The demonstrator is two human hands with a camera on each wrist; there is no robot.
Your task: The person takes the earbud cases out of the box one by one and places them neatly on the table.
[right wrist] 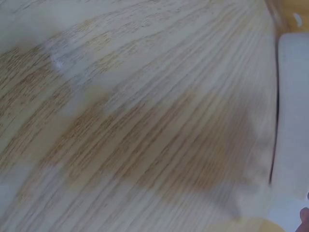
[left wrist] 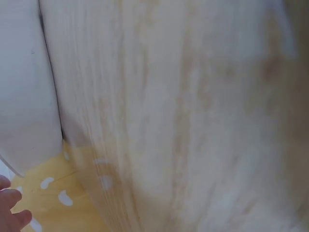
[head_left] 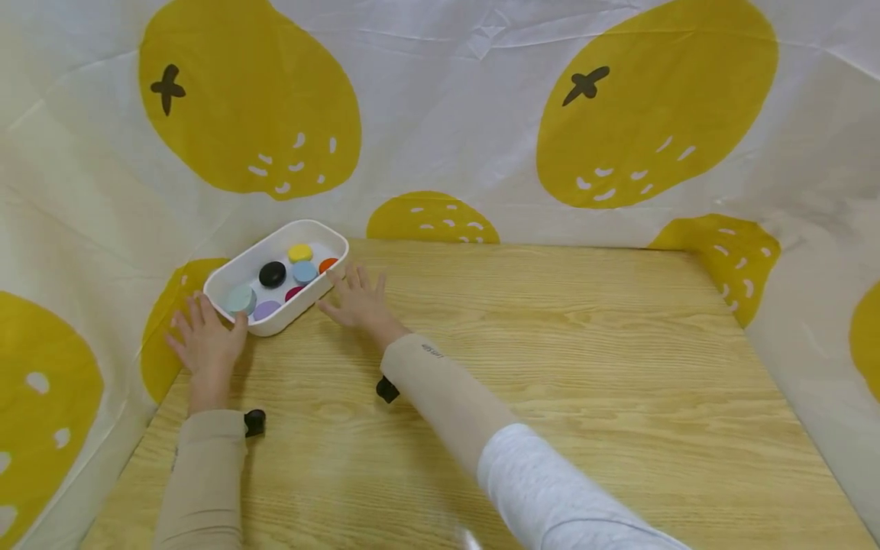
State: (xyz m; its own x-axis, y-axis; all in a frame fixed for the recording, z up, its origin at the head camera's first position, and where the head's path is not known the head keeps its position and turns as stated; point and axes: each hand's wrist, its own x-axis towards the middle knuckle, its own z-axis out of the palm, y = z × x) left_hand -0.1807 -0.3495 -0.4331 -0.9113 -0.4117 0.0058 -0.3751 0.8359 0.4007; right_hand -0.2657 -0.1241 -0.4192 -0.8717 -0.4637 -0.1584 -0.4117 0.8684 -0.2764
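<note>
A white oval-cornered tray (head_left: 289,312) stands slantwise at the back left of the table. In it lie several round pieces: a yellow one (head_left: 300,253), a black one (head_left: 272,274), a blue one (head_left: 305,273), an orange-red one (head_left: 328,264), a crimson one (head_left: 294,292), a lavender one (head_left: 266,309) and a pale teal one (head_left: 241,299). My left hand (head_left: 209,347) is at the tray's near left end, fingers spread. By its right long side is my right hand (head_left: 359,305), fingers spread too. Whether either hand touches the wall cannot be told. Both wrist views catch only fingertips beside the tray.
The wooden table (head_left: 550,344) stretches away to the right of both arms. A white curtain (head_left: 447,114) with large yellow fruit prints hangs behind the table and along its sides, close to the tray's back and left. Small black wrist mounts (head_left: 255,422) stick out from the sleeves.
</note>
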